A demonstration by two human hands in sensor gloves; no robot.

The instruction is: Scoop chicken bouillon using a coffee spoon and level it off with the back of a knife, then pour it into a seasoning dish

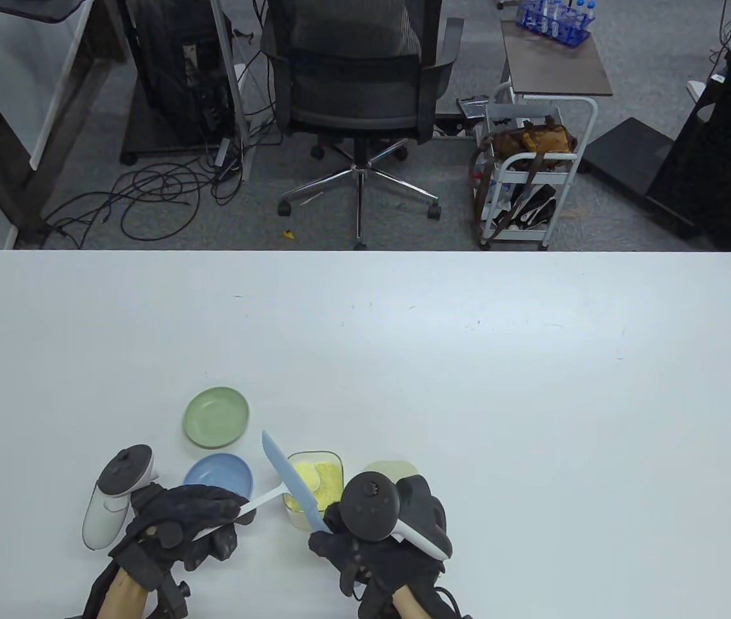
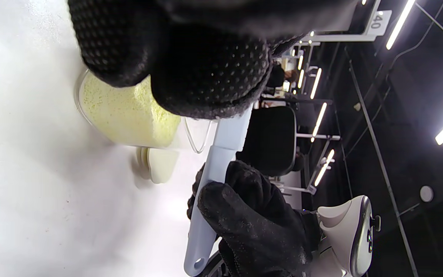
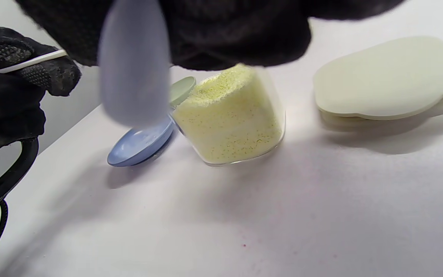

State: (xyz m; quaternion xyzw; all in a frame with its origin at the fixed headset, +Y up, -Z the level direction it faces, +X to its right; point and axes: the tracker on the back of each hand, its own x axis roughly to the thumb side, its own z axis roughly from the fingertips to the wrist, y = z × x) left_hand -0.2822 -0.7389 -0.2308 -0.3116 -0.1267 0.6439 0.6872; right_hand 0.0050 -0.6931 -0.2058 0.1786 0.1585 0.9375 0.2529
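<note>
Near the table's (image 1: 468,335) front edge, the left hand (image 1: 178,522) pinches a white spoon (image 1: 262,500) over the glass jar (image 1: 317,480) of bouillon (image 3: 229,115) while the right hand (image 1: 378,541) grips a blue knife (image 1: 291,480) across it, the blue dish (image 1: 218,476) just left

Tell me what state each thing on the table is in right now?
Bouillon jar: open, holding yellow powder.
Jar lid: off, lying beside the jar.
Spoon: held by the left hand, bowl over the jar.
Knife: gripped by the right hand, blade across the jar.
Blue dish: empty.
Green dish: empty.
</note>
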